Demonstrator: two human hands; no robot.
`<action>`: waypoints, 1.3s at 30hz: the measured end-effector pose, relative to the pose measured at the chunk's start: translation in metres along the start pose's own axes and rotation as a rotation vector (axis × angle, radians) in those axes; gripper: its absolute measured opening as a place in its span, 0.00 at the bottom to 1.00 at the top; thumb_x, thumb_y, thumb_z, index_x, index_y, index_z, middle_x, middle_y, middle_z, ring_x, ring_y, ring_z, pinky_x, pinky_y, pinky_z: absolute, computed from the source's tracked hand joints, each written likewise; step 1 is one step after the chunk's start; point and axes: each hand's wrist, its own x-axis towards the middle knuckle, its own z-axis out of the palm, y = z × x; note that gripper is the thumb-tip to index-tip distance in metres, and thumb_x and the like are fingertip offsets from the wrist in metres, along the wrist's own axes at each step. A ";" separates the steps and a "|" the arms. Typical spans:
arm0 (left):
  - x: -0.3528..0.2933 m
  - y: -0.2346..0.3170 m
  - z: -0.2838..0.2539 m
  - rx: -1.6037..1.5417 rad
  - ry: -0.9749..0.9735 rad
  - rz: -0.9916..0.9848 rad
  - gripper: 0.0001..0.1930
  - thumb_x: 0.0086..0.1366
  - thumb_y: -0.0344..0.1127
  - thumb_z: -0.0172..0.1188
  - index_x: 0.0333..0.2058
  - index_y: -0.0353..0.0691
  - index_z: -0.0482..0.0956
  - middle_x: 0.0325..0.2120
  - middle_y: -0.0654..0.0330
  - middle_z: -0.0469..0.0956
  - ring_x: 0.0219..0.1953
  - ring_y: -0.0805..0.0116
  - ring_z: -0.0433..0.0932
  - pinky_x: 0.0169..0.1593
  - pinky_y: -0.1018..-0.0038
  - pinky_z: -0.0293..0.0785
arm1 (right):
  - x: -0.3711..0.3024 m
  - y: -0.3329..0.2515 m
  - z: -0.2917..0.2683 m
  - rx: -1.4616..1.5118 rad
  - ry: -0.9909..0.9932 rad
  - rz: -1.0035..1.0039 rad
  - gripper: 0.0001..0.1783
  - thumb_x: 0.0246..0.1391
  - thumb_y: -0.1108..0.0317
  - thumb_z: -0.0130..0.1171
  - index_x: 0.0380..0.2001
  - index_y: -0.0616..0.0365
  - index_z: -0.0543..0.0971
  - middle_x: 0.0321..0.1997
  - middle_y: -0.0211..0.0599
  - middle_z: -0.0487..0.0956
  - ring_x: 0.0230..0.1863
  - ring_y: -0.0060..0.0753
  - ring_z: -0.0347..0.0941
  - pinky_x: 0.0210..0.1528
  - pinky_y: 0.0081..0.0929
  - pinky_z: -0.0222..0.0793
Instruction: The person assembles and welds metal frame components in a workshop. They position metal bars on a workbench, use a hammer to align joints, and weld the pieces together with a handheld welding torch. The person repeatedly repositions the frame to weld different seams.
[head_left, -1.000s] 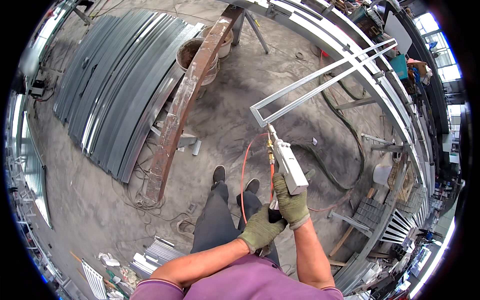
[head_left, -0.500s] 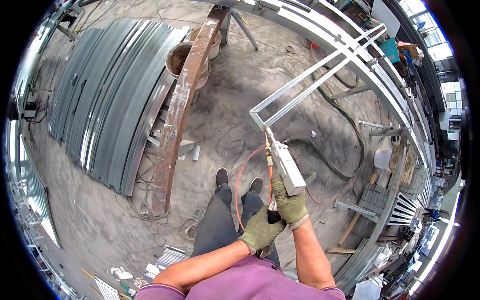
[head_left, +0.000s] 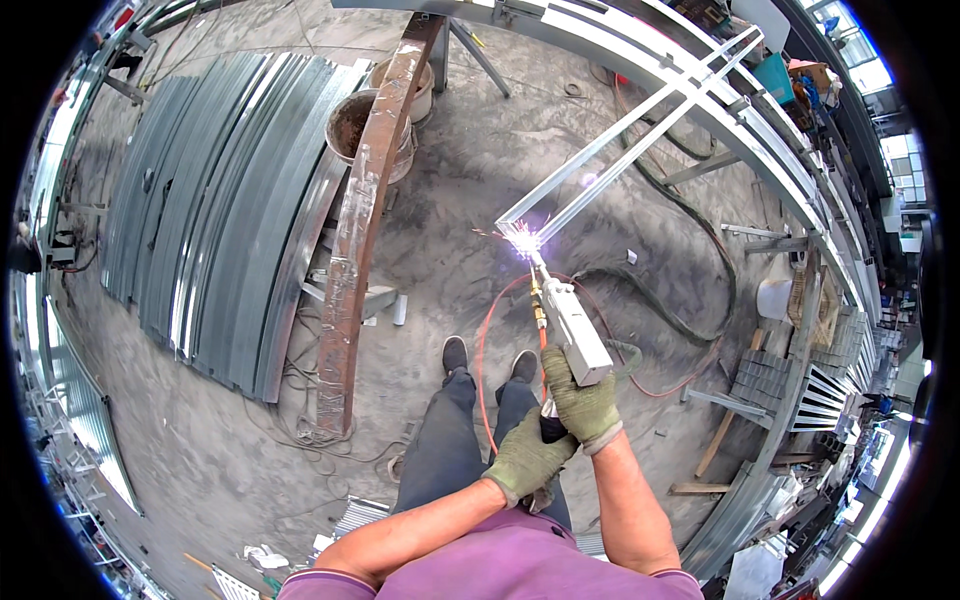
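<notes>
In front of me, a white handheld welding gun [head_left: 578,330] points away, its nozzle at the near corner of a thin metal tube frame [head_left: 600,165]. Bright violet-white light and sparks [head_left: 522,238] burst at that corner. My right hand [head_left: 582,408], in a green knit glove, is wrapped round the gun's rear body. Below and to its left, my left hand [head_left: 532,458], gloved alike, is closed round the gun's black lower end, partly hidden by the fingers. An orange hose [head_left: 543,362] and brass fittings [head_left: 539,312] run along the gun.
Several long grey metal profiles [head_left: 225,220] lie at the left. A rusty steel beam [head_left: 365,230] stands between them and me, with a bucket [head_left: 350,125] behind it. A dark hose [head_left: 690,345] loops over the floor at right. A long metal rail [head_left: 640,65] supports the frame's far end.
Sparks and bright light have appeared at the frame's corner, where there were none before. My grip on the gun stays the same. The view has shifted slightly.
</notes>
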 end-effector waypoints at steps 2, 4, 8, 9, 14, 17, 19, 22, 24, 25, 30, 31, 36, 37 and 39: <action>0.002 -0.003 0.002 -0.024 -0.011 0.004 0.31 0.64 0.49 0.74 0.53 0.29 0.73 0.38 0.53 0.85 0.40 0.66 0.85 0.45 0.67 0.81 | 0.002 0.004 0.000 -0.018 0.002 -0.028 0.13 0.67 0.66 0.69 0.48 0.64 0.84 0.34 0.32 0.85 0.35 0.25 0.81 0.35 0.31 0.77; 0.000 0.000 0.001 -0.022 -0.013 0.000 0.32 0.64 0.48 0.74 0.54 0.29 0.73 0.39 0.53 0.85 0.40 0.67 0.85 0.46 0.67 0.81 | 0.002 0.007 0.001 -0.025 0.010 -0.033 0.13 0.67 0.66 0.69 0.48 0.64 0.84 0.34 0.32 0.85 0.35 0.24 0.81 0.35 0.30 0.77; 0.002 -0.008 0.005 -0.017 0.026 0.068 0.31 0.64 0.53 0.71 0.52 0.30 0.75 0.39 0.43 0.88 0.43 0.48 0.89 0.51 0.58 0.81 | 0.003 0.003 0.002 -0.043 0.039 -0.019 0.14 0.68 0.61 0.68 0.47 0.60 0.85 0.33 0.34 0.85 0.34 0.30 0.83 0.34 0.33 0.77; 0.003 -0.010 0.006 -0.020 0.026 0.066 0.31 0.64 0.53 0.71 0.52 0.30 0.75 0.39 0.43 0.88 0.43 0.48 0.89 0.51 0.58 0.81 | 0.003 0.002 0.003 -0.034 0.051 -0.019 0.14 0.68 0.57 0.68 0.45 0.57 0.86 0.32 0.38 0.86 0.33 0.37 0.85 0.33 0.36 0.78; 0.000 -0.007 0.005 -0.007 0.037 0.058 0.31 0.64 0.53 0.72 0.51 0.30 0.75 0.39 0.43 0.88 0.43 0.47 0.89 0.51 0.57 0.81 | 0.003 0.007 0.003 -0.068 0.045 -0.026 0.15 0.68 0.53 0.67 0.43 0.53 0.87 0.31 0.40 0.87 0.33 0.43 0.87 0.32 0.40 0.78; -0.002 -0.005 0.004 0.002 0.043 0.049 0.32 0.64 0.53 0.72 0.52 0.30 0.75 0.39 0.43 0.88 0.44 0.47 0.89 0.51 0.57 0.81 | 0.001 0.005 0.002 -0.070 0.040 -0.035 0.15 0.68 0.53 0.67 0.43 0.53 0.87 0.30 0.40 0.87 0.33 0.43 0.87 0.32 0.40 0.78; -0.001 -0.008 0.005 -0.016 0.034 0.049 0.32 0.64 0.53 0.71 0.52 0.30 0.75 0.41 0.43 0.87 0.45 0.46 0.88 0.52 0.57 0.81 | 0.001 0.003 0.001 -0.077 0.023 -0.039 0.15 0.68 0.53 0.67 0.43 0.53 0.87 0.30 0.40 0.87 0.33 0.43 0.87 0.32 0.40 0.78; -0.003 -0.006 0.004 -0.018 0.032 0.036 0.32 0.64 0.53 0.71 0.54 0.30 0.75 0.42 0.43 0.87 0.47 0.46 0.88 0.54 0.57 0.80 | 0.000 0.003 0.002 -0.067 0.025 -0.023 0.15 0.68 0.53 0.67 0.43 0.52 0.87 0.31 0.39 0.87 0.33 0.43 0.87 0.32 0.40 0.79; -0.006 -0.001 0.003 -0.006 0.029 0.021 0.32 0.64 0.53 0.71 0.54 0.30 0.75 0.43 0.42 0.87 0.48 0.45 0.88 0.54 0.57 0.80 | 0.000 0.004 0.002 -0.067 0.030 -0.022 0.15 0.68 0.53 0.66 0.44 0.52 0.88 0.31 0.39 0.87 0.33 0.43 0.87 0.32 0.40 0.79; -0.007 0.001 0.001 0.001 0.026 0.013 0.33 0.64 0.53 0.70 0.55 0.30 0.75 0.43 0.42 0.87 0.49 0.45 0.87 0.55 0.57 0.80 | -0.001 0.004 0.002 -0.066 0.031 -0.022 0.15 0.68 0.53 0.66 0.44 0.52 0.88 0.31 0.39 0.87 0.33 0.43 0.87 0.32 0.40 0.79; -0.008 0.000 0.002 -0.034 0.012 0.015 0.34 0.64 0.54 0.70 0.56 0.30 0.75 0.44 0.41 0.87 0.49 0.44 0.87 0.55 0.57 0.80 | -0.003 0.009 0.002 -0.116 0.010 -0.069 0.15 0.67 0.52 0.66 0.44 0.51 0.88 0.32 0.40 0.87 0.34 0.44 0.88 0.33 0.40 0.80; -0.008 0.000 0.002 -0.031 0.009 0.011 0.34 0.65 0.54 0.70 0.56 0.30 0.75 0.43 0.41 0.87 0.49 0.44 0.87 0.55 0.57 0.80 | -0.003 0.011 0.002 -0.128 0.013 -0.085 0.15 0.67 0.52 0.66 0.44 0.51 0.88 0.32 0.40 0.87 0.34 0.44 0.88 0.33 0.40 0.80; -0.008 -0.005 0.004 -0.030 0.001 0.006 0.34 0.64 0.55 0.70 0.56 0.29 0.75 0.43 0.41 0.87 0.49 0.44 0.87 0.55 0.57 0.80 | -0.006 0.005 0.002 -0.105 0.026 -0.030 0.15 0.67 0.52 0.67 0.44 0.52 0.87 0.31 0.40 0.87 0.34 0.44 0.87 0.33 0.40 0.80; -0.008 -0.007 0.005 -0.028 0.005 0.009 0.34 0.64 0.55 0.70 0.56 0.29 0.74 0.43 0.41 0.87 0.49 0.44 0.87 0.55 0.57 0.80 | -0.006 0.005 0.003 -0.098 0.033 -0.031 0.16 0.67 0.52 0.67 0.43 0.52 0.87 0.31 0.40 0.87 0.34 0.44 0.87 0.33 0.40 0.80; -0.006 -0.010 0.006 -0.016 0.011 0.015 0.34 0.64 0.52 0.71 0.56 0.29 0.74 0.41 0.45 0.87 0.45 0.52 0.87 0.50 0.60 0.81 | -0.007 0.003 0.004 -0.074 0.046 -0.036 0.16 0.67 0.52 0.67 0.43 0.53 0.87 0.31 0.40 0.87 0.33 0.44 0.87 0.33 0.39 0.80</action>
